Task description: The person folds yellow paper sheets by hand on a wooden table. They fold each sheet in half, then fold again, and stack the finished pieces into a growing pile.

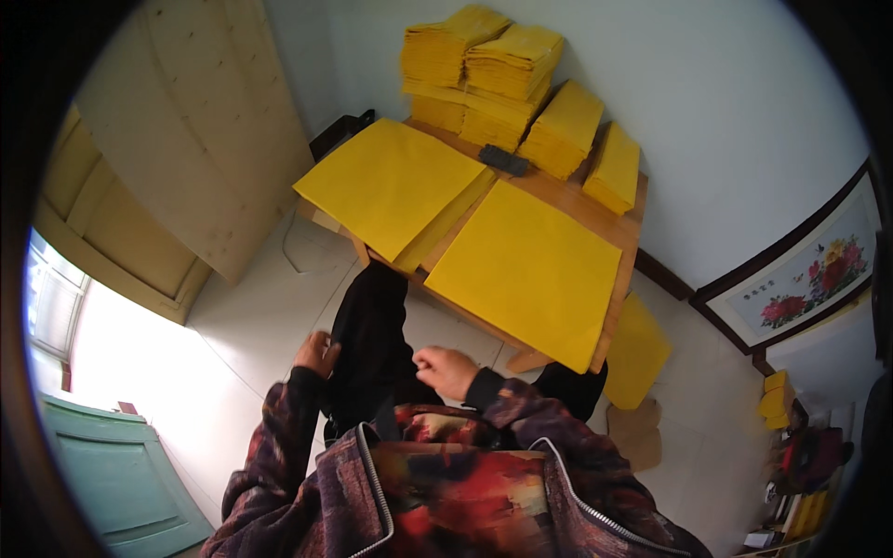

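Note:
My left hand (318,354) is beside my left thigh, fingers loosely curled, with nothing visible in it. Over my lap, short of the table's near edge, my right hand (446,372) is curled into a loose fist, and I see nothing held. Nearest to it on the wooden table (629,244) lies a flat square pile of yellow felt-like sheets (526,270). Left of that is another flat yellow pile (395,186), its layers slightly offset along the right side. Neither hand touches the piles. A dark grey oblong object (502,160) lies behind them.
Folded yellow bundles (512,60) are stacked at the table's back, with two more bundles (563,130) (614,169) to their right. A yellow sheet (635,353) hangs or lies low beside the table's right side. Wooden boards (195,121) lean at left; a framed flower picture (800,270) stands at right.

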The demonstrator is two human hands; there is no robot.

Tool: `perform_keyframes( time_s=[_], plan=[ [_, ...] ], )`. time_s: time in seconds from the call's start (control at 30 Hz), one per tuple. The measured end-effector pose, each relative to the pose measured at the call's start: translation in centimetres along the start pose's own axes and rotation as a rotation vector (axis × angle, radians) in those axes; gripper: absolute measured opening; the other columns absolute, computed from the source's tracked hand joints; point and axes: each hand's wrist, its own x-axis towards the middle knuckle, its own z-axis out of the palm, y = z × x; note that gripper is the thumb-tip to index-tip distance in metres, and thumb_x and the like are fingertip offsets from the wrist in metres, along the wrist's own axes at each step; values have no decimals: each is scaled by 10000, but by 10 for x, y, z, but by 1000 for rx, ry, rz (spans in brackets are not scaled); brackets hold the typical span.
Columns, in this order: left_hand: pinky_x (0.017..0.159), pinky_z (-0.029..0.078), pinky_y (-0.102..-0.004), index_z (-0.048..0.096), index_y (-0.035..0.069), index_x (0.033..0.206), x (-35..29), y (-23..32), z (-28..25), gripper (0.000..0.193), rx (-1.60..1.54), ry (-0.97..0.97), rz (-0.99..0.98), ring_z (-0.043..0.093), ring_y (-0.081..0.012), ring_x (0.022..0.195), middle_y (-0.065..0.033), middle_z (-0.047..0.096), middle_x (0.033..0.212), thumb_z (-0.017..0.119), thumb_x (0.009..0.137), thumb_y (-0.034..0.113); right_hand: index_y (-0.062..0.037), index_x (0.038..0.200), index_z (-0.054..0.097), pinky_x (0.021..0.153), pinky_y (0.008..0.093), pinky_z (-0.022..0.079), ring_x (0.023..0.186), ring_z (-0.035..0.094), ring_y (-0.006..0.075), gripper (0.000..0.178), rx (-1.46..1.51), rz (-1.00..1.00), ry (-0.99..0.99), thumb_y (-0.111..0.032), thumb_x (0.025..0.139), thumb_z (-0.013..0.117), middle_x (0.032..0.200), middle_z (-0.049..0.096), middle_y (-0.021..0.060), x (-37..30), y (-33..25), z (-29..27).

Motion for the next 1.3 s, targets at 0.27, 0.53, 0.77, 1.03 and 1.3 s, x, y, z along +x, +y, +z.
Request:
perform_keyframes(
  time_s=[0.27,0.53,0.77,1.03,1.3],
  plan=[
    [1024,358,-448,456,174,1325,71,115,-12,698,127,17,370,387,-355,1270,-123,410,1373,748,693,227,-59,957,551,716,374,494,834,611,283,181,-258,-106,460,-65,792,623,880,617,91,-41,-32,-67],
    [1120,197,-494,304,222,1431,125,157,-5,894,531,-44,510,193,-334,1400,-100,216,1510,783,676,250,-50,975,558,840,374,446,989,551,284,297,-512,-93,457,-74,714,697,1000,586,83,-43,-27,-82],
    [1103,203,-494,367,169,1404,140,161,-2,894,421,-82,517,260,-331,1366,-116,337,1457,738,591,138,-24,1036,568,934,422,399,1109,482,319,354,-565,192,617,-89,717,708,1152,525,126,-77,-10,-115],
    [1090,288,-384,339,-23,1387,140,218,27,698,-350,-317,511,345,-357,1333,-231,369,1421,641,764,72,13,1202,491,1027,395,362,1205,453,326,421,-137,397,934,-114,831,644,1283,479,173,-127,41,-178],
    [862,468,-318,488,-34,1242,246,232,116,493,-485,-312,221,607,-241,1017,-159,624,1106,607,811,173,59,1365,331,1050,367,353,1332,345,334,546,581,466,1057,-134,918,580,1418,342,252,-126,91,-216]
  ],
)
